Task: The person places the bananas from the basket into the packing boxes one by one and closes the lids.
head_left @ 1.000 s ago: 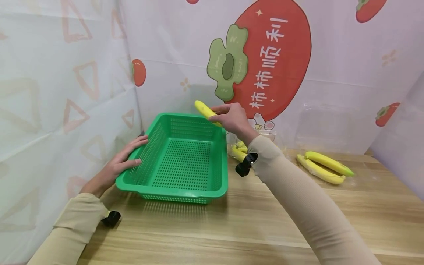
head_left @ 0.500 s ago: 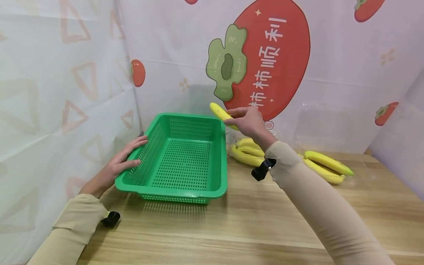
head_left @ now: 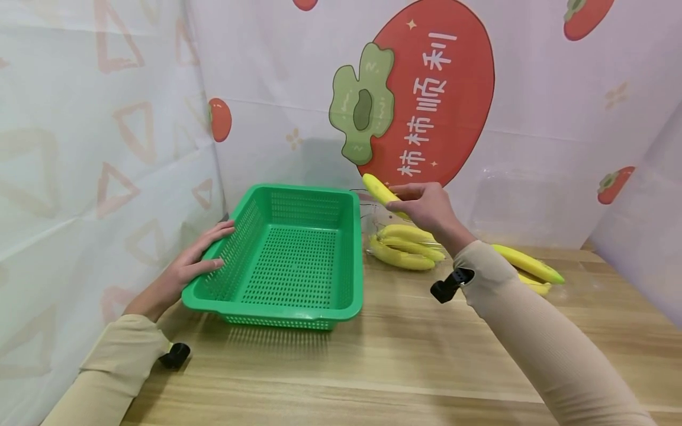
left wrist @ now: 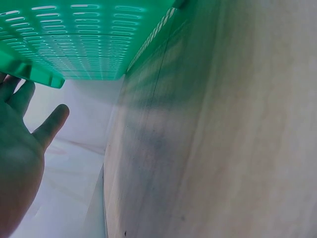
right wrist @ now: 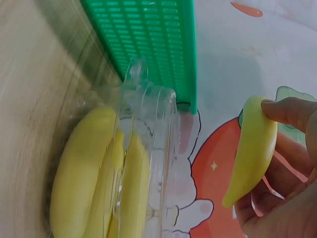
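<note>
A yellow banana [head_left: 379, 188] is pinched between the thumb and fingers of my right hand [head_left: 426, 207], raised above the table to the right of the basket. The right wrist view shows this banana [right wrist: 252, 141] with its narrow end pointing down. My left hand [head_left: 194, 257] rests on the left rim of a green perforated plastic basket [head_left: 272, 312], its fingers nearly straight over the edge. In the left wrist view the thumb of the left hand [left wrist: 20, 153] stands apart from the basket's side. Only the perforated floor shows inside the basket.
Several bananas [head_left: 405, 254] lie in a clear plastic clamshell box [right wrist: 168, 99] just right of the basket. Farther right are more bananas [head_left: 527, 263], partly behind my right sleeve. Printed cloth walls [head_left: 293, 71] bound the wooden table [head_left: 319, 378] at the back and sides.
My right hand has moved right and slightly down with the banana, away from the basket's rim toward the bananas in the clear box. The left hand stays on the rim.
</note>
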### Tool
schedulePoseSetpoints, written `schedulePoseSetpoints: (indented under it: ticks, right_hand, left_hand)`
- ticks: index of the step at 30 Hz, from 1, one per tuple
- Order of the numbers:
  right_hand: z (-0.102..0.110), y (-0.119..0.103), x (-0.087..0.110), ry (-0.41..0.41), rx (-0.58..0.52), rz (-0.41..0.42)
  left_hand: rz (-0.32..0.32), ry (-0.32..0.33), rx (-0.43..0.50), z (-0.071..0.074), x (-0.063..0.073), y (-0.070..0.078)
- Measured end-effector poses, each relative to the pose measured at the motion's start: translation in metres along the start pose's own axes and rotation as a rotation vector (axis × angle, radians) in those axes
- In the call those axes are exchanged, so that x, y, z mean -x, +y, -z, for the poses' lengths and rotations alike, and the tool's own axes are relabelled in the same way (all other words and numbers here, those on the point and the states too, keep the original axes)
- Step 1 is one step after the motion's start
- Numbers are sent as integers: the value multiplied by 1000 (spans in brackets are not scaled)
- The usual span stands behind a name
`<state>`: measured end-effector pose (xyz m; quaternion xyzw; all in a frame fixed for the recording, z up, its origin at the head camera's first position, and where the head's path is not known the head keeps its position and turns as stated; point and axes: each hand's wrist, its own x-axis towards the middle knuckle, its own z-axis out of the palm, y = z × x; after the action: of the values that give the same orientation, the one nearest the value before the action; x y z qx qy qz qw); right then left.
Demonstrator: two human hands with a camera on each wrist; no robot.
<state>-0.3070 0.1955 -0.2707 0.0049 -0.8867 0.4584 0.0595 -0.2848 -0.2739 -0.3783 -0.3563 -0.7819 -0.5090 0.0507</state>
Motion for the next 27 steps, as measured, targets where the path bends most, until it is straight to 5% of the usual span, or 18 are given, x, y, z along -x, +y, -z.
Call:
schedulePoseSetpoints:
  ticks: [27]
  right_hand:
    - [70,50,29,66,113,-61]
  left_hand:
    - [-4,-15,-5,1,1,-2]
